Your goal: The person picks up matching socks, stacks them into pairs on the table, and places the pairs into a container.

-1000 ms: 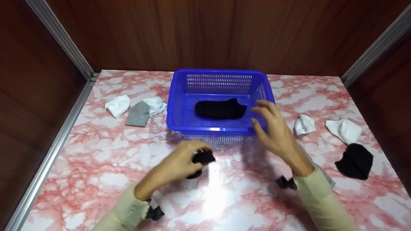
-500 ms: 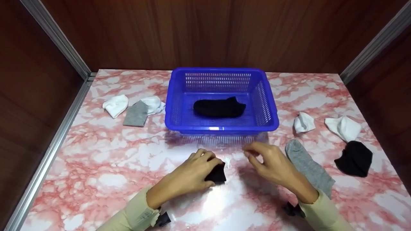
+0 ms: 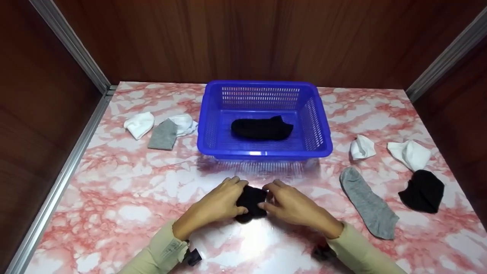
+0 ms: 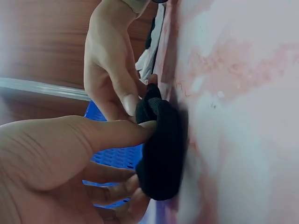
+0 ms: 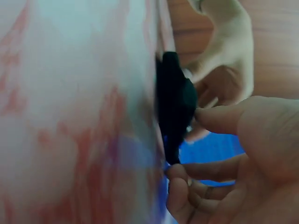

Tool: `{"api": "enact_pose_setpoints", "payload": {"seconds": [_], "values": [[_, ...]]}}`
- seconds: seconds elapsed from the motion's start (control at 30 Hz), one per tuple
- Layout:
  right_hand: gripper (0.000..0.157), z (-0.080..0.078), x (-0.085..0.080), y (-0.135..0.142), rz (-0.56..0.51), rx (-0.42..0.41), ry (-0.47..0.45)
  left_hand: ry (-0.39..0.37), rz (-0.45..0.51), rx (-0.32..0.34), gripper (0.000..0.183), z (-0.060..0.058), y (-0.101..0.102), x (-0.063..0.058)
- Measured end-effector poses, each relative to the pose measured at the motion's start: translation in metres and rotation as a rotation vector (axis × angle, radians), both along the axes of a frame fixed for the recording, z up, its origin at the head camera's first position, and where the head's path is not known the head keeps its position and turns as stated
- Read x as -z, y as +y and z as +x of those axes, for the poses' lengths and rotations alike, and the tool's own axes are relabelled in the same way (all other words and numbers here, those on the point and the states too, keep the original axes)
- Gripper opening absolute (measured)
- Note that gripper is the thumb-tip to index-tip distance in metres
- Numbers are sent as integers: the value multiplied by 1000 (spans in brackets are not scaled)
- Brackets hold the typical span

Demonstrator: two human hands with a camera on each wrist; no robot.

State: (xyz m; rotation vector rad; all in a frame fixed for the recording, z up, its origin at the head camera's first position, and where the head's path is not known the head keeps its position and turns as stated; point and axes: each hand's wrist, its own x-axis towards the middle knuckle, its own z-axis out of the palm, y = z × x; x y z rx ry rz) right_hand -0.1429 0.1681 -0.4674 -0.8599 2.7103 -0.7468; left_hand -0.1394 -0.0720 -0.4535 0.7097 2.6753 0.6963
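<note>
A bunched black sock (image 3: 252, 201) lies on the table in front of the basket, between both hands. My left hand (image 3: 218, 203) grips its left side, thumb on the near face and fingers behind. At its right edge my right hand (image 3: 291, 205) holds on with thumb and fingertips. Up close, the left wrist view has the sock (image 4: 161, 149) as a thick folded bundle under the left thumb. From the right wrist, the sock (image 5: 175, 102) stands close on the table surface. Another black sock (image 3: 262, 128) lies flat inside the blue basket (image 3: 264, 153).
A grey sock (image 3: 369, 205) lies right of the hands, with a black sock (image 3: 422, 191) and white socks (image 3: 362, 147) beyond it. Left of the basket sit a grey folded sock (image 3: 163, 135) and white ones (image 3: 139, 125). Wooden panels (image 3: 258, 42) enclose the table.
My left hand has brought the black sock slightly right and down onto the table. My right hand has moved from beside the basket down and left to the sock, taking its edge.
</note>
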Motion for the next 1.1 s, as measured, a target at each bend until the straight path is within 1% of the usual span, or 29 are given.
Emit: {"api": "enact_pose_setpoints", "payload": {"seconds": [0.17, 0.3, 0.37, 0.47, 0.53, 0.6, 0.67, 0.7, 0.77, 0.8, 0.87, 0.9, 0.97, 1.03, 1.1], "values": [[30, 2, 4, -6, -25, 28, -56, -79, 109, -14, 76, -2, 0, 4], [21, 1, 4, -7, -88, 41, -108, -89, 154, -2, 73, -1, 2, 5], [17, 1, 3, -7, -125, 35, -150, -63, 157, 0, 71, 2, 3, 5], [12, 0, -1, -5, -194, 34, -218, 13, 159, -8, 70, 7, 7, 1], [13, 1, -5, -4, -247, 51, -235, 60, 176, -24, 71, 12, 10, -4], [16, 1, -11, -3, -313, 84, -237, 74, 203, -43, 75, 17, 13, -10], [20, 2, -16, -3, -389, 122, -242, 48, 233, -55, 82, 21, 16, -16], [21, 2, -19, -3, -436, 134, -257, 24, 248, -57, 85, 23, 17, -17], [25, 3, -23, -3, -530, 130, -316, -26, 270, -62, 93, 24, 20, -19], [27, 3, -24, -3, -575, 116, -354, -47, 287, -65, 92, 24, 21, -18], [30, 3, -25, -3, -638, 91, -418, -81, 335, -77, 83, 21, 21, -15], [32, 2, -24, -3, -646, 82, -429, -94, 354, -92, 78, 18, 21, -12], [32, -1, -22, -2, -615, 83, -406, -109, 381, -127, 66, 13, 18, -8], [29, -4, -17, -1, -534, 111, -338, -115, 390, -161, 59, 8, 13, -6], [29, -5, -12, 0, -435, 137, -281, -106, 371, -185, 58, 5, 8, -5]]}}
